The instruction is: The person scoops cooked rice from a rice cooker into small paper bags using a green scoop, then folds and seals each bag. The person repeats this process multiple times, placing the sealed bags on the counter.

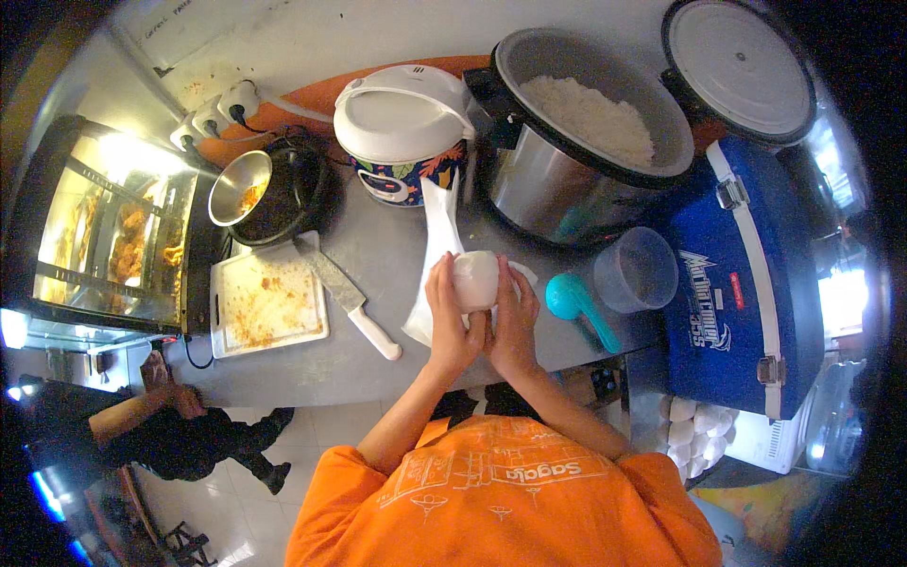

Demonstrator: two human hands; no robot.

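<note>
Where your left hand [450, 317] and right hand [511, 317] meet: white rounded packet [476, 281], held between them over the grey surface [368, 246], toward your side.
Left grip: fingers curved along the packet's left flank, thumb at its near side.
Right grip: same on the right flank; your thumbs come together just below the packet.
Packet: pale, smooth; contents hidden. Can't tell whether its underside touches anything.
White sheets [440, 222]: on the surface around your hands, one strip running back toward the rice cooker.
Rice cooker [404, 128]: at the back, white lid down, patterned body.
Big metal pot [543, 184]: right of the cooker, open, white rice [590, 113] inside.
Round lid [742, 71]: back right, beyond the pot.
Teal scoop [567, 297]: near your right hand, handle angled toward you.
Clear plastic tub [637, 270]: just beside the scoop, farther right.
Blue cooler [742, 283]: right end, white buckled straps.
Knife [336, 283]: left of your left hand, blade lapping the board's edge, white handle your way.
Cutting board [269, 321]: white, brown-stained, crumbs on it.
Steel bowl [231, 184]: tilted at the black pot [283, 213], orange bits inside.
Heated display case [113, 227]: left end, lit, browned food behind glass.
Co-worker: forearm [132, 416] and dark clothing, lower left.
</note>
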